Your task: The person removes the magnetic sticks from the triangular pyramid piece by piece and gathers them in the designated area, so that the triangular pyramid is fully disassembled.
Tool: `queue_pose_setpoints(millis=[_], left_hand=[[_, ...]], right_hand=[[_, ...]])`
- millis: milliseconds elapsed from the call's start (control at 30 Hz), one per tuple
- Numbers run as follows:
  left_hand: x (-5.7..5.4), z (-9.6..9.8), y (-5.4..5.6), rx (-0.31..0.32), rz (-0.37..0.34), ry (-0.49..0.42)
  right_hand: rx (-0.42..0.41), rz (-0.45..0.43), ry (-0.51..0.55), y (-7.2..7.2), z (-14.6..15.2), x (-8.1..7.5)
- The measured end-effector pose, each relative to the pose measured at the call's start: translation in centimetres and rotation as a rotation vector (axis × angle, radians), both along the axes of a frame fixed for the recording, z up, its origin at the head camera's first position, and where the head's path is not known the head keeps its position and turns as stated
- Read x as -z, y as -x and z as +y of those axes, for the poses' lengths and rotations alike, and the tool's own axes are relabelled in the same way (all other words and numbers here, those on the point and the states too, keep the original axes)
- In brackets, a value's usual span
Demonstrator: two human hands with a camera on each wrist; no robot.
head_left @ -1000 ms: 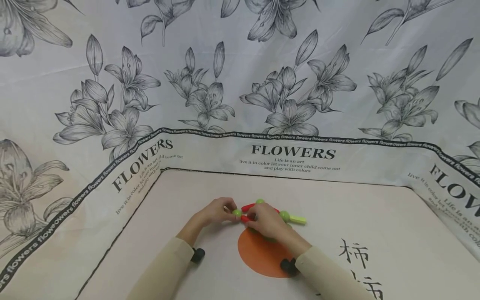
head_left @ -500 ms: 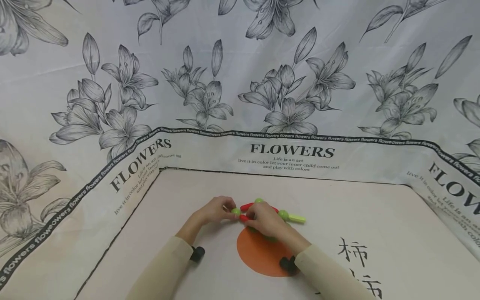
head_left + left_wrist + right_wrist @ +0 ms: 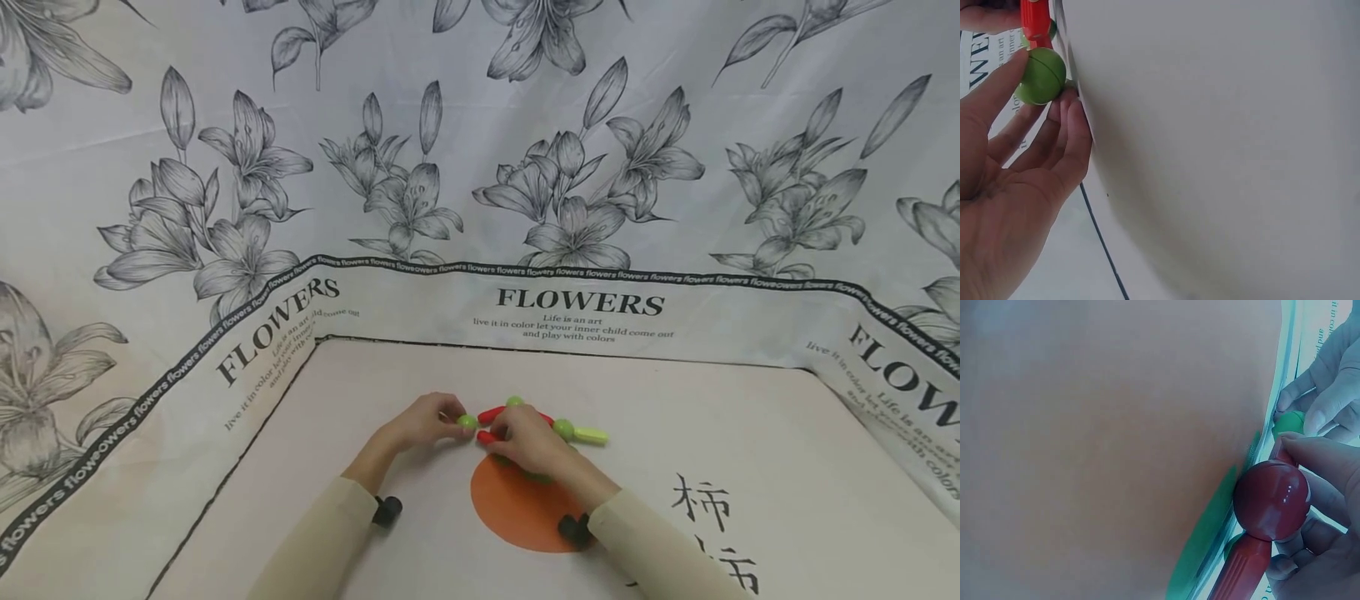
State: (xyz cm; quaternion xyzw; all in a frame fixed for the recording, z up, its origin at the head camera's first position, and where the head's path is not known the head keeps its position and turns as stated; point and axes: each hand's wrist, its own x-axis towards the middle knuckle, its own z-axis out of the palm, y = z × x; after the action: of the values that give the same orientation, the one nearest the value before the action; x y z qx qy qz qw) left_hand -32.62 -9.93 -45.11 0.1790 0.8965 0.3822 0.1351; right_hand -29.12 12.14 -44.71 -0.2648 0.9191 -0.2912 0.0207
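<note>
My left hand (image 3: 429,419) pinches a glossy green ball (image 3: 1042,76) between thumb and fingers. Right beside that ball is the end of a red rod (image 3: 1035,19), which overlaps it in the left wrist view. My right hand (image 3: 531,440) pinches a red rod (image 3: 487,437) close to a dark red ball (image 3: 1272,500). From this ball a second ribbed rod (image 3: 1242,569) leads off. Behind the right hand, another red rod (image 3: 491,414), a green ball (image 3: 514,402), a further green ball (image 3: 563,428) and a yellow-green rod (image 3: 592,436) form a line, partly hidden by the hand.
The pale tabletop (image 3: 390,533) bears a printed orange fruit (image 3: 517,517) below the right hand and black characters (image 3: 701,502) to the right. A white flower-printed curtain (image 3: 420,300) surrounds the table's back and sides. Black wrist cameras (image 3: 387,510) sit at both sleeves.
Both hands keep their grips. The green ball in the left hand has turned or shifted slightly left, and more of it shows. The whole head view has drifted a little.
</note>
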Motion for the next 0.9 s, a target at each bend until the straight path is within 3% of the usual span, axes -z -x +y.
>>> queue_pose_setpoints(millis=[267,433,533,700,900], left_hand=[[0.6,-0.3,0.1,0.017,0.029,-0.027],[0.3,-0.4,0.2,0.042,0.053,-0.03],[0.0,-0.4,0.5,0.02,0.069,-0.041],[-0.5,-0.2,1.7,-0.05,0.087,-0.071],[-0.8,1.3,4.1,-0.072,0.101,-0.081]], right_hand=[[-0.002,0.017,-0.028,0.0,0.2,0.4],[-0.002,-0.016,-0.011,-0.3,0.4,0.2],[0.0,-0.041,0.0,-0.5,0.6,0.1],[-0.018,0.0,0.002,-0.7,1.0,0.0],[-0.048,0.023,0.041,-1.3,1.9,-0.4]])
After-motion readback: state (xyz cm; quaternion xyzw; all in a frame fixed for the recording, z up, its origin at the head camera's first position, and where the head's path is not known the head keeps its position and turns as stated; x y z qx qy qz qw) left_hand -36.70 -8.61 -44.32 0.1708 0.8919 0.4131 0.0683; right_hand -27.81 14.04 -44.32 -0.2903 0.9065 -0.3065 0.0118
